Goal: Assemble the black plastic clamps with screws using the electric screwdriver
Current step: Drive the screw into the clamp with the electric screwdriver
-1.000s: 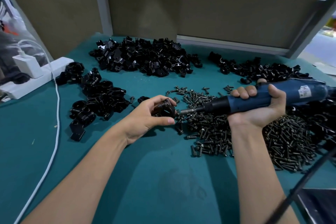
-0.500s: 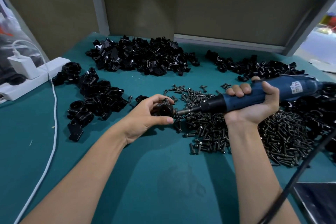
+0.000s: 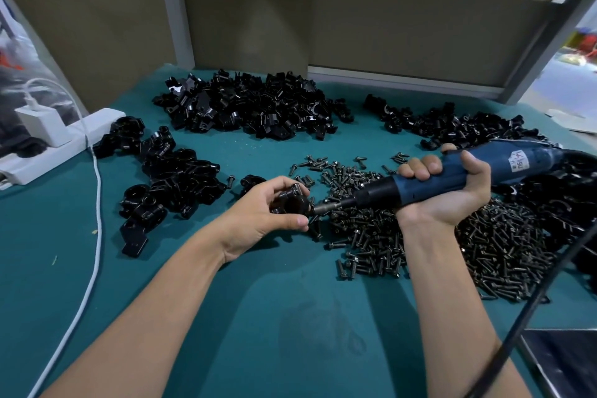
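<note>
My left hand [image 3: 258, 216] grips a black plastic clamp [image 3: 294, 202] just above the green table [image 3: 258, 317]. My right hand [image 3: 445, 191] holds the blue electric screwdriver [image 3: 452, 174] lying nearly level, its bit tip [image 3: 318, 210] touching the clamp's right side. Under the tool spreads a heap of dark screws [image 3: 420, 236]. Loose clamp parts lie in a pile at the back centre [image 3: 252, 107] and another at the back right [image 3: 452, 126]. A group of joined clamps [image 3: 168, 178] sits to the left of my left hand.
A white power strip with a charger [image 3: 58, 136] lies at the left edge, and its white cable [image 3: 93, 236] runs down the table. The screwdriver's black cord [image 3: 533, 300] crosses the lower right corner. Brown panels wall the back.
Both hands have stayed in place with the bit against the clamp. Only the camera view has shifted slightly.
</note>
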A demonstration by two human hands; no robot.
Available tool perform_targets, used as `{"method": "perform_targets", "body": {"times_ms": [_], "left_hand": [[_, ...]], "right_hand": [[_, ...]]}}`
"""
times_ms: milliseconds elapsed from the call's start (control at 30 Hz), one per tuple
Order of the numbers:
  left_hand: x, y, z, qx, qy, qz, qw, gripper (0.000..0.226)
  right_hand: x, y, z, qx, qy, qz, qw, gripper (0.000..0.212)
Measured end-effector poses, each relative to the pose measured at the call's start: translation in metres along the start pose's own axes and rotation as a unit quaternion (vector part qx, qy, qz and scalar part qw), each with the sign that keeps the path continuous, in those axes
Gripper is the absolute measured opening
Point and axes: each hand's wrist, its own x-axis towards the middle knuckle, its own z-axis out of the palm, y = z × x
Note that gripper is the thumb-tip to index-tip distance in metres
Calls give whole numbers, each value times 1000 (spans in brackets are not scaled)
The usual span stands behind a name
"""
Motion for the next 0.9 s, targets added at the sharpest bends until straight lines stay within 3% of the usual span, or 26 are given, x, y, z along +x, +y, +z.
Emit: {"method": "perform_targets", "body": {"times_ms": [567,900], "left_hand": [[-1,2,5,15,41,18,999,43],[-1,1,3,-16,17,7,1000,47]], "right_hand": [[0,-1,-1,1,20,3,1000,16],[0,3,-3,1,18,8,1000,15]]}}
